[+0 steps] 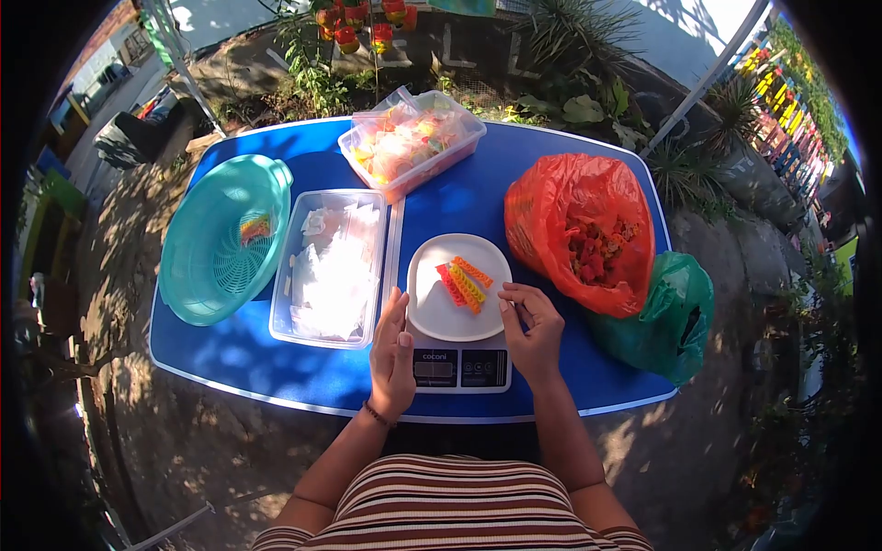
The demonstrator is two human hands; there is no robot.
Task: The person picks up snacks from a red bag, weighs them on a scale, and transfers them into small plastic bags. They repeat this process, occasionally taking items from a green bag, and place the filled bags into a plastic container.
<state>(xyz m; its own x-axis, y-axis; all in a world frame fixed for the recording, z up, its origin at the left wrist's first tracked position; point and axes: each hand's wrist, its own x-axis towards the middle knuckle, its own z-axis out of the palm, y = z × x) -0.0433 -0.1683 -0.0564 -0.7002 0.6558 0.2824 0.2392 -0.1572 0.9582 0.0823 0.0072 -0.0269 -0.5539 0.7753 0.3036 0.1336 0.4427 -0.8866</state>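
A white plate point(423, 317) rests on a kitchen scale point(459, 369) near the table's front. Several red, yellow and orange crinkled strips point(467, 285) lie on the plate. At the plate's left edge is my left hand point(394, 363), empty, its fingers extended upward and palm turned inward. My right hand point(533, 332) is at the plate's right edge, thumb and forefinger bent close together; whether anything is between them is too small to tell. The scale's display shows between my wrists.
On the blue table point(367, 386), a teal basket point(220, 243) holds a small packet. Beside it stands a tub of white packets point(331, 266). Behind is a tub of wrapped pieces point(413, 142). A red bag point(579, 220) and a green bag point(666, 321) are at the right.
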